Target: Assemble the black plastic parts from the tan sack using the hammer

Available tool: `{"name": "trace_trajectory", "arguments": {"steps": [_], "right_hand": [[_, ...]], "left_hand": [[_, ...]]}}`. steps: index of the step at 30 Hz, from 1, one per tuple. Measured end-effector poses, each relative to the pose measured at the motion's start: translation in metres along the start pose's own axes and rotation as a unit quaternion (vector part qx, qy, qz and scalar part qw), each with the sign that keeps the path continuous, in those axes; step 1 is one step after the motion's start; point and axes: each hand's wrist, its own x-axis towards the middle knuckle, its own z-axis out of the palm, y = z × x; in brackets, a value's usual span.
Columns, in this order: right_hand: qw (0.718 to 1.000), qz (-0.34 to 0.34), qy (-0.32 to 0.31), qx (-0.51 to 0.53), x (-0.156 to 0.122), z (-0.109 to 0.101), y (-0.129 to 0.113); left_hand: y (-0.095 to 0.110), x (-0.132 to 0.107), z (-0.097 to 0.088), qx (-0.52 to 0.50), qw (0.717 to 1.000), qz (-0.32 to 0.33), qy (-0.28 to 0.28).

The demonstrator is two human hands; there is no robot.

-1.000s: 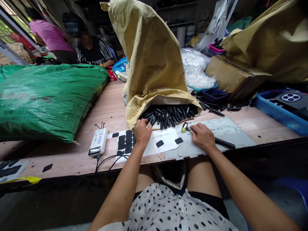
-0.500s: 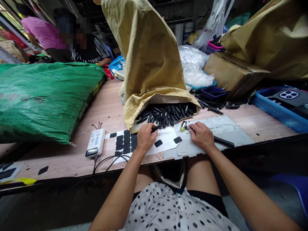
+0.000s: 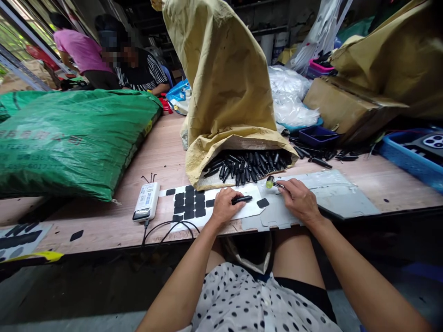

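My left hand [image 3: 225, 204] is closed on a black pen-like cylinder [image 3: 242, 199], held level just over the white sheet [image 3: 249, 212]. In my right hand [image 3: 299, 199] is a small mallet [image 3: 270, 182], its yellowish head pointing left above the grey board [image 3: 284, 212]; its handle is hidden by the hand and forearm. Beyond my hands lies an open tan sack [image 3: 207, 171] with several similar black pieces [image 3: 247, 168] at its mouth. Black rounded squares [image 3: 189, 203] stand in rows on the sheet, left of my left hand. One loose square [image 3: 262, 203] lies between my hands.
A white power bank [image 3: 146, 201] with a black cable is at the left. A bulging green sack [image 3: 76, 143] lies farther left. Blue trays [image 3: 411, 159], a cardboard box [image 3: 349, 108] and loose black parts [image 3: 320, 162] are at the right. Two people are at the back left.
My left hand has drawn back from the sack's mouth with the black cylinder, now lying level over the sheet. The mallet has turned a little in my right hand. The whole view has shifted slightly.
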Motion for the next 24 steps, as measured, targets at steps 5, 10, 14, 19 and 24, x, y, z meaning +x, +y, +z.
{"name": "trace_trajectory", "arguments": {"steps": [5,10,14,19,24], "right_hand": [[0.985,-0.025,-0.053,0.161,0.0,-0.006,-0.052],[0.979,-0.045,-0.054,0.193,-0.003,0.0,-0.079],[0.987,-0.056,-0.081,0.129,-0.005,0.003,-0.081],[0.991,-0.038,-0.056,0.115,-0.006,-0.001,-0.078],[0.992,-0.039,-0.066,0.103,-0.011,-0.002,-0.07]], "left_hand": [[0.003,0.0,-0.001,-0.007,1.0,0.0,0.003],[0.002,-0.001,0.0,-0.01,1.0,-0.007,0.004],[0.001,-0.002,0.002,-0.003,1.0,-0.011,0.007],[0.001,-0.002,0.003,-0.014,1.0,-0.007,0.013],[0.001,-0.001,0.003,-0.02,1.0,-0.012,0.018]]}}
